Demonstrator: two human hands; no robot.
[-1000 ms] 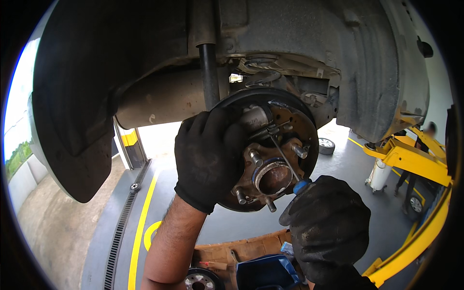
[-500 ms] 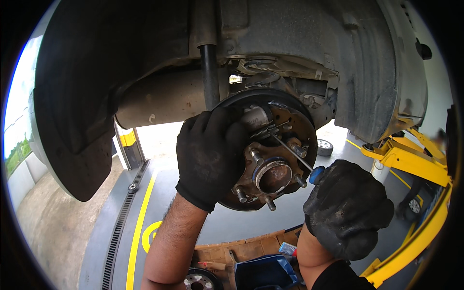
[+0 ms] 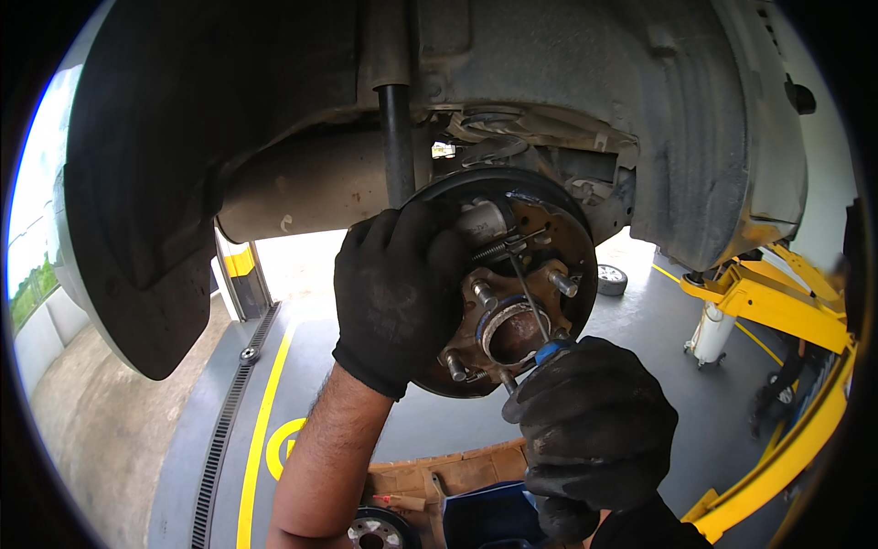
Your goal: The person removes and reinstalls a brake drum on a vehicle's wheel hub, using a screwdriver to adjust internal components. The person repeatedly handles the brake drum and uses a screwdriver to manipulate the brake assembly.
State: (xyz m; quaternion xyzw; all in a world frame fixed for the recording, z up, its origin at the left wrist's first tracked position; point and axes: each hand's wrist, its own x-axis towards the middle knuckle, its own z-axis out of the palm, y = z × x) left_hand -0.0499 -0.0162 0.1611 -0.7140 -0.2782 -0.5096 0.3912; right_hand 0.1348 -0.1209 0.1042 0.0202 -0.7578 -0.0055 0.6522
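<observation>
My left hand [image 3: 402, 293], in a black glove, is closed around the left side of a drum brake assembly [image 3: 583, 274]. Its fingertips and what lies beneath them are hidden. My gloved right hand [image 3: 599, 425] grips a screwdriver [image 3: 551, 350] by its blue handle, low in front of the hub. The thin shaft slants up and left across the wheel hub [image 3: 487, 327], its tip by a coil spring [image 3: 497, 250] and a thin metal rod. Studs [image 3: 562, 283] stick out around the hub. Above the spring sits a grey metal cylinder [image 3: 485, 222].
A shock absorber [image 3: 396, 146] and a dark wheel-arch liner [image 3: 146, 229] surround the brake. Yellow lift arms [image 3: 777, 306] stand at right. Below are cardboard [image 3: 476, 465], a dark blue tray [image 3: 489, 517], a brush [image 3: 437, 485] and a round metal part [image 3: 377, 529]. A wheel [image 3: 612, 280] lies behind.
My right hand has moved left and down with the screwdriver, turning its shaft steeper while the tip stays near the spring. My left hand keeps its place.
</observation>
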